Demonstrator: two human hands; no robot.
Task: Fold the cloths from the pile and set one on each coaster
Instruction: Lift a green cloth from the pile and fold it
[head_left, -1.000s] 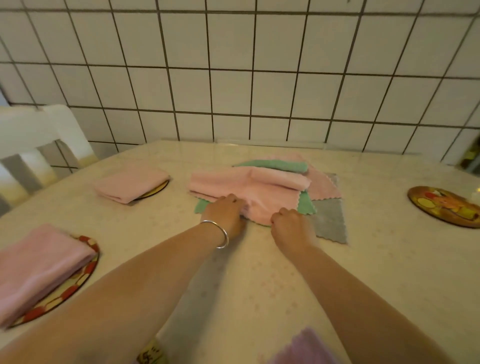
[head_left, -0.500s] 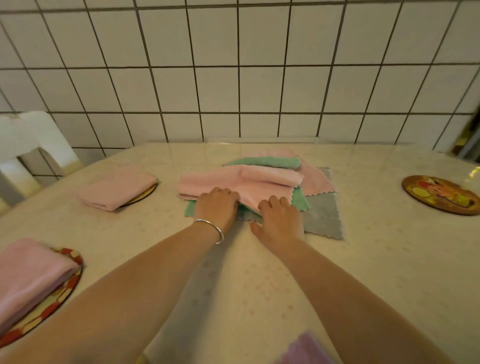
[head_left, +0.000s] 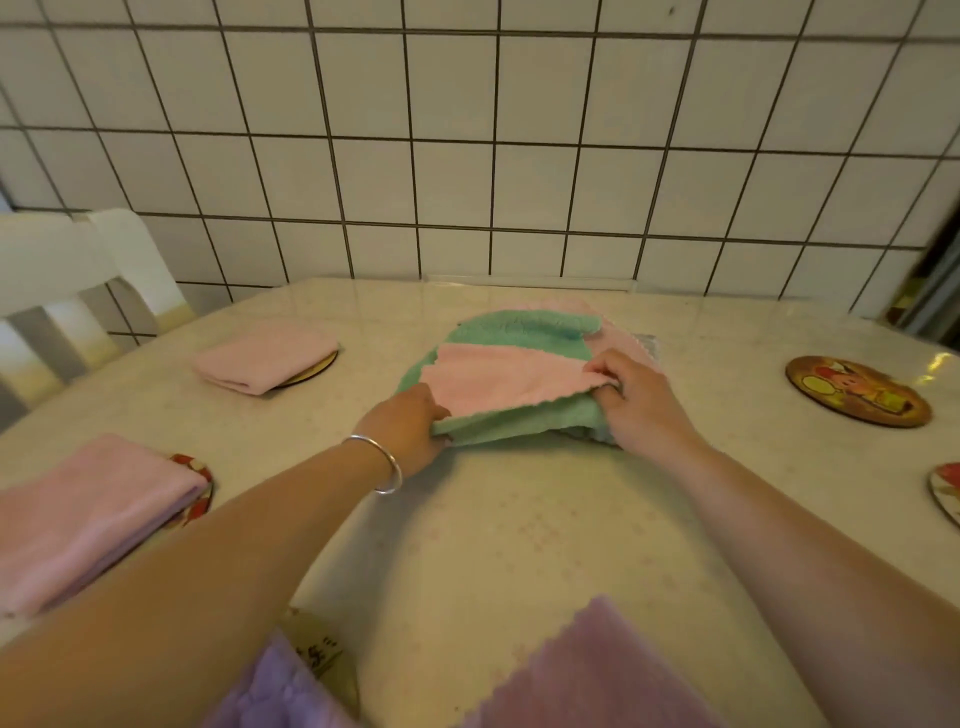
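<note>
The pile sits mid-table: a pink cloth (head_left: 498, 379) lies on a green cloth (head_left: 519, 332), with a grey cloth (head_left: 649, 343) just showing beneath. My left hand (head_left: 408, 426) grips the near left edge of the green and pink cloths. My right hand (head_left: 631, 400) pinches the pink cloth's right corner together with the green one. A folded pink cloth (head_left: 265, 358) rests on the far left coaster (head_left: 317, 369). Another folded pink cloth (head_left: 88, 514) covers the near left coaster (head_left: 200, 486). Two bare coasters lie on the right, one at mid-right (head_left: 857, 389) and one at the frame's edge (head_left: 945, 491).
A purple cloth (head_left: 587, 670) lies at the table's near edge, partly over a small printed card (head_left: 317, 649). A white chair (head_left: 67, 291) stands at the far left. The tiled wall (head_left: 467, 156) runs along the table's (head_left: 519, 519) back edge.
The pink cloth has been drawn flatter and to the right over the green one. My right hand moved right to its corner; my left hand took hold of the near left edge.
</note>
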